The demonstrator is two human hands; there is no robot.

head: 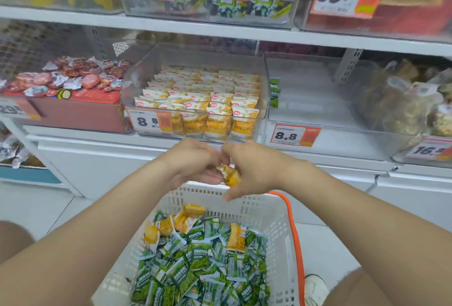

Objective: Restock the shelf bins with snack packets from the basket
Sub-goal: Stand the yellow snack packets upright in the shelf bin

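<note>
Above the basket (269, 210), the left hand (195, 165) and right hand (253, 171) together pinch one yellow packet (231, 175), fingers curled round it.

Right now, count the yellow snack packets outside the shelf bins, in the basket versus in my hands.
In the white plastic basket, yellow snack packets: 5
Between left hand and right hand, yellow snack packet: 1
Total: 6
</note>
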